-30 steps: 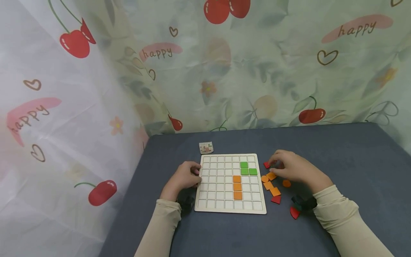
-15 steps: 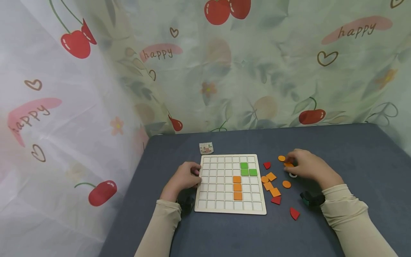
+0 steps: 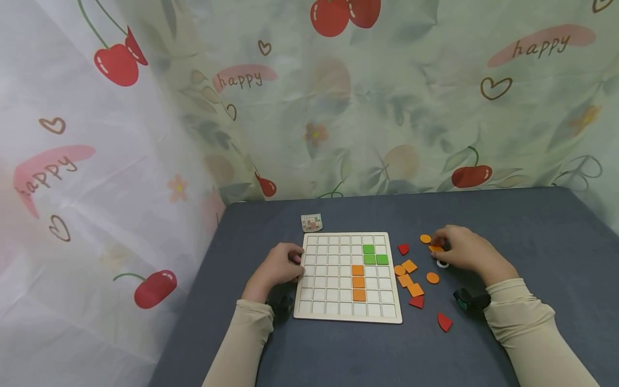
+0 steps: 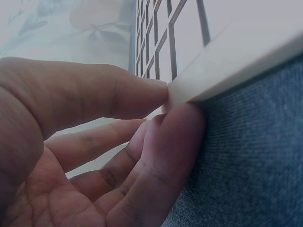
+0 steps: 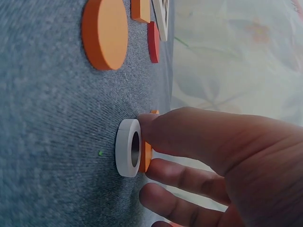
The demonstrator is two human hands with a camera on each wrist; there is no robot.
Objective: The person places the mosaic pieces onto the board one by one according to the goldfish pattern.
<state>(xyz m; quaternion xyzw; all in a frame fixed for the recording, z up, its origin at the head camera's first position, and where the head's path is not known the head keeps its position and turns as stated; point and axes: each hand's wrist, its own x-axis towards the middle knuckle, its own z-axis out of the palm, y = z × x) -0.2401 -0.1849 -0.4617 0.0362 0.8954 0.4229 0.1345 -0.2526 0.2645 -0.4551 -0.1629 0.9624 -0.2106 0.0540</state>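
A white square-grid board [image 3: 329,285] lies on the table with green squares [image 3: 369,254] and orange squares [image 3: 358,282] in some cells. My left hand [image 3: 279,267] holds its left edge, thumb and fingertip against the rim [image 4: 203,78] in the left wrist view. My right hand [image 3: 461,248] is right of the board, its thumb and fingers about an orange tile [image 3: 436,249] on the table. A white ring [image 5: 128,147] stands right beside that tile, under the thumb tip. The tile's full outline is hidden by the fingers.
Between board and right hand lie loose orange squares [image 3: 409,266], orange discs [image 3: 432,278] and red pieces [image 3: 403,249]. A red wedge [image 3: 444,322] sits nearer the front. Behind the board is a small patterned card [image 3: 311,222]. A printed curtain [image 3: 367,113] hangs behind the table.
My right hand has moved right, from the red piece by the board to the orange tile, and has stayed there for the last half second. The left hand keeps its place.
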